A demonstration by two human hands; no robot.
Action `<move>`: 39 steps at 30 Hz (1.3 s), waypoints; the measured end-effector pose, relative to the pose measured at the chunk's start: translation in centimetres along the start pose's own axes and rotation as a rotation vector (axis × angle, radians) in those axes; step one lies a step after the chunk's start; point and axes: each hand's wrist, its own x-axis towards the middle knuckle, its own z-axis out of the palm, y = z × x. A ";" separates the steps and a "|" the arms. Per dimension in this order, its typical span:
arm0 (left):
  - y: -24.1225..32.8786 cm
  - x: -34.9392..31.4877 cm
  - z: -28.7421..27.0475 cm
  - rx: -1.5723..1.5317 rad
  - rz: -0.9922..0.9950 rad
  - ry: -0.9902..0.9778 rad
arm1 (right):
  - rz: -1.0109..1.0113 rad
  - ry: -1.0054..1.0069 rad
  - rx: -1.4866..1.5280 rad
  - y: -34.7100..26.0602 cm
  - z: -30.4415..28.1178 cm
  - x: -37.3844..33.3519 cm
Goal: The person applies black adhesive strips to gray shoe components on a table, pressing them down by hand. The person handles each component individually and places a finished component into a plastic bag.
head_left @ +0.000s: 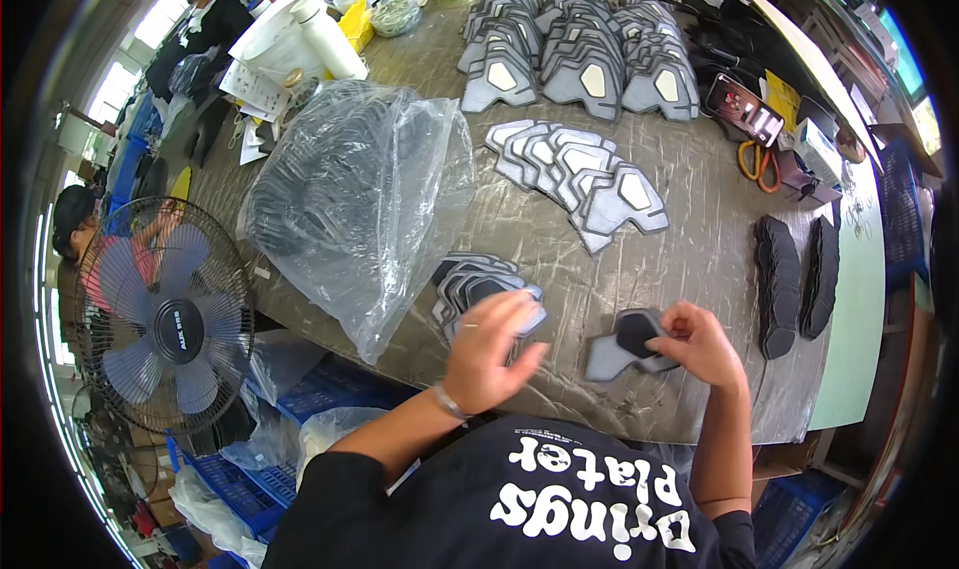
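Note:
Between its thumb and fingers my right hand (705,345) pinches a black, rounded hexagonal pad (636,336). The pad lies over a grey shaped foam piece (605,358) on the table, covering part of it. My left hand (486,357), slightly blurred, hovers at the near end of a small overlapping stack of grey and black pieces (468,281). Its thumb stands apart from the fingers, and nothing shows in it. Farther up lies a fanned row of grey pieces with pale centres (621,201). Two rows of stacked black pads (777,287) sit at the right.
A clear plastic bag of dark pieces (345,194) fills the table's left side. Several piles of grey pieces (589,79) stand at the back. Orange-handled scissors (757,164) and a phone (744,107) lie back right. A fan (165,329) stands left, before another person (92,269).

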 end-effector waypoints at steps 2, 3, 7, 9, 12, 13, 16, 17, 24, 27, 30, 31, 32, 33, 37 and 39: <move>-1.4 -1.8 -2.5 0.120 -0.161 0.089 | -0.196 -0.288 0.500 -1.7 2.2 1.0; -2.1 -2.7 -3.2 0.168 -0.231 0.122 | -0.279 -0.288 0.499 -3.6 3.9 1.6; -5.7 -4.8 -3.2 0.262 -0.495 0.077 | -0.374 -0.329 0.476 -9.0 10.5 4.9; -6.3 -3.7 -3.0 0.180 -0.627 -0.012 | -0.772 0.104 -0.328 -10.4 12.1 5.9; -7.2 -3.8 -1.6 0.248 -0.347 0.012 | -0.714 -0.034 -0.292 -9.4 13.6 8.1; -7.0 -3.5 -1.5 0.147 -0.394 0.002 | -0.727 -0.077 -0.328 -9.3 13.2 8.6; -6.1 -3.1 -1.0 -0.149 -0.426 -0.012 | -0.602 -0.158 -0.428 -10.7 12.2 8.1; -5.7 -2.8 -0.8 -0.240 -0.373 -0.012 | -0.544 -0.153 -0.496 -11.1 11.9 7.8; -4.6 -2.3 -2.2 -0.332 -0.091 -0.086 | -0.497 -0.293 0.020 -9.3 11.7 5.2; -2.5 -1.5 -4.2 -0.244 -0.003 -0.113 | -0.712 -0.157 -0.103 -9.4 10.2 2.3; -2.9 -1.4 -4.6 -0.088 -0.053 -0.320 | -0.900 -0.064 -0.301 -9.0 9.6 1.8; -2.9 -1.7 -4.3 -0.093 -0.050 -0.325 | -0.901 -0.030 -0.310 -9.0 9.4 2.0; -2.9 -1.8 -3.8 0.021 -0.070 -0.368 | -0.906 0.006 -0.320 -8.9 9.2 2.2; -2.8 -1.7 -3.5 0.137 -0.091 -0.409 | -0.904 0.011 -0.322 -8.6 9.4 2.3; -1.0 -0.6 -0.9 0.240 -0.112 -0.249 | -0.916 0.073 -0.218 -7.3 10.4 2.5; -1.6 -0.5 -0.9 0.285 -0.105 -0.295 | -0.792 -0.051 -0.156 -8.0 9.7 2.1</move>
